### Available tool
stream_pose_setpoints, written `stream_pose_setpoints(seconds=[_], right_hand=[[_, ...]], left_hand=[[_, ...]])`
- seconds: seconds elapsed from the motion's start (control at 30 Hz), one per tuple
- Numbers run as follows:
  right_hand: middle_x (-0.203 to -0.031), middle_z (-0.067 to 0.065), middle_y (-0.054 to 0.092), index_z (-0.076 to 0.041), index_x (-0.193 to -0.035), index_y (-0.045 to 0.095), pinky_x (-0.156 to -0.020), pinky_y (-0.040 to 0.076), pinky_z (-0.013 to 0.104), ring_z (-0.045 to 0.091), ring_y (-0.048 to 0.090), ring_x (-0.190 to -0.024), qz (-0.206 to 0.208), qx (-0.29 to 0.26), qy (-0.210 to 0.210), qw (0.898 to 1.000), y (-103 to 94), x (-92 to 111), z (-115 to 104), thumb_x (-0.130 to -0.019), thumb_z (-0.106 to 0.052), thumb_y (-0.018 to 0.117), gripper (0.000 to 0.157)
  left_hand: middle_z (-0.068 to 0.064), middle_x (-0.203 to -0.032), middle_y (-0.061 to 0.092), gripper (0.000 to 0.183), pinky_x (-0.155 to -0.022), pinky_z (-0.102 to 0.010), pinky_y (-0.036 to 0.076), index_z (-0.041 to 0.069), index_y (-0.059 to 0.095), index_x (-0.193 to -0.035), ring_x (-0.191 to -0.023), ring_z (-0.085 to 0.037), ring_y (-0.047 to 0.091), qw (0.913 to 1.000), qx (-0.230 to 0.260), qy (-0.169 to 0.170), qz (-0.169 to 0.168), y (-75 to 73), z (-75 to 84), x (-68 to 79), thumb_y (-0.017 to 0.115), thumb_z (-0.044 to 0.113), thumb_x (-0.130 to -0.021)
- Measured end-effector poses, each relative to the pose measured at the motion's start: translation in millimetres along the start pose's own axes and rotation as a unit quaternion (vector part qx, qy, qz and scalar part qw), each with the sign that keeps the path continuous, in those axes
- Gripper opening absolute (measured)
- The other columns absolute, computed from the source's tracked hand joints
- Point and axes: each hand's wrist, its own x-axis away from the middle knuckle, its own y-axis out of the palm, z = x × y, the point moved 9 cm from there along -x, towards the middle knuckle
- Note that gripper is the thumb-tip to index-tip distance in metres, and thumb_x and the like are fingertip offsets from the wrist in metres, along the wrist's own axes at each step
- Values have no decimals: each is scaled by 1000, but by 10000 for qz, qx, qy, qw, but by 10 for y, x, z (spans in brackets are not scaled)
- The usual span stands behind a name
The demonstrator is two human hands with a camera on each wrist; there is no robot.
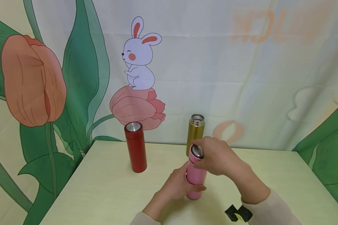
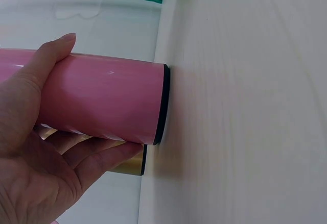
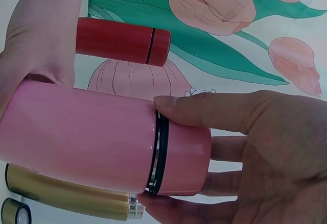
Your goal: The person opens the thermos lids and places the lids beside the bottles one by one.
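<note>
A pink thermos (image 1: 197, 176) stands upright on the table, its black base against the tabletop in the left wrist view. My left hand (image 1: 176, 184) wraps round its lower body, thumb on one side and fingers on the other. At the top, my right hand (image 1: 217, 156) grips the pink lid (image 3: 189, 155) between thumb and fingers. A black band with a thin silver line shows between lid and body. Just behind stands a gold thermos (image 1: 196, 131) with its metal mouth uncovered. Its small gold cap (image 3: 16, 212) appears beside it in the right wrist view.
A red thermos (image 1: 136, 150) with its lid on stands upright to the left. The pale wooden table (image 1: 101, 184) meets a printed cloth backdrop (image 1: 199, 62) at its far edge. A black wrist mount (image 1: 238, 213) sits by the right sleeve.
</note>
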Motion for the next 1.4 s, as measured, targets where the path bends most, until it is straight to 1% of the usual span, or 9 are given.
stream_pose_setpoints(seconds=[0.03, 0.17, 0.33, 0.53, 0.67, 0.83, 0.97, 1.1, 1.4], right_hand=[[-100, 1, 71, -9, -134, 67, -72, 52, 33, 18, 63, -90, -36, -34, 7, 10000, 0, -3, 7, -81, -17, 86, 58], [-108, 4, 73, -14, -135, 68, -73, 53, 33, 21, 65, -97, -170, -229, 21, 9996, 0, -11, 26, -80, -11, 85, 57], [-112, 5, 73, -16, -137, 67, -71, 54, 30, 21, 65, -98, -375, -481, 32, 9981, 9, -24, 50, -78, -3, 83, 62], [-118, 6, 72, -16, -139, 66, -78, 56, 33, 22, 65, -105, -436, -624, -81, 9971, 14, -30, 61, -78, 5, 78, 66], [-121, 5, 73, -16, -139, 65, -83, 57, 35, 22, 66, -109, -470, -721, -200, 9961, 15, -24, 56, -79, 10, 75, 66], [-123, 2, 71, -18, -139, 65, -85, 57, 35, 21, 65, -111, -607, -929, -261, 9935, 26, -13, 63, -80, 13, 68, 67], [-124, 2, 70, -19, -138, 65, -88, 57, 37, 22, 64, -113, -669, -1082, -335, 9913, 30, -1, 76, -82, 15, 65, 66], [-123, 1, 70, -18, -138, 64, -91, 56, 38, 21, 64, -113, -639, -1145, -454, 9903, 21, 13, 84, -82, 16, 64, 65], [-117, -3, 70, -21, -132, 65, -91, 55, 39, 19, 64, -110, -571, -1151, -676, 9894, 25, 24, 75, -81, 17, 64, 64]], left_hand=[[13, -117, 70, 79, -95, -43, 53, 44, 48, -142, -107, -11, 67, 10000, 9, -23, -14, 1, -2, 0, 90, 50, -76], [13, -119, 70, 78, -96, -44, 53, 42, 49, -140, -108, -11, 67, 9999, 44, -103, -74, 7, -11, 3, 90, 51, -75], [11, -121, 70, 78, -99, -47, 53, 39, 50, -140, -110, -13, 66, 9997, 120, -178, -127, 14, -30, -8, 90, 52, -75], [12, -121, 69, 76, -99, -47, 53, 38, 50, -139, -110, -13, 66, 9994, 195, -235, -151, 13, -35, -4, 91, 50, -75], [11, -120, 70, 75, -99, -47, 53, 35, 51, -138, -109, -13, 67, 9996, 189, -195, -118, 5, -27, 2, 91, 47, -76], [10, -120, 70, 76, -98, -46, 53, 34, 51, -138, -107, -13, 67, 9997, 152, -146, -107, 2, -18, -1, 91, 49, -75], [9, -119, 71, 75, -96, -45, 53, 33, 52, -138, -106, -12, 67, 9999, 108, -76, -93, 0, -4, -6, 90, 49, -76], [10, -118, 71, 75, -95, -44, 53, 34, 52, -137, -104, -11, 67, 10000, 50, -33, -70, -5, 5, -8, 90, 50, -75], [10, -119, 70, 75, -97, -45, 53, 35, 51, -139, -106, -13, 67, 9998, 100, -130, -106, 6, -17, -1, 90, 48, -76]])
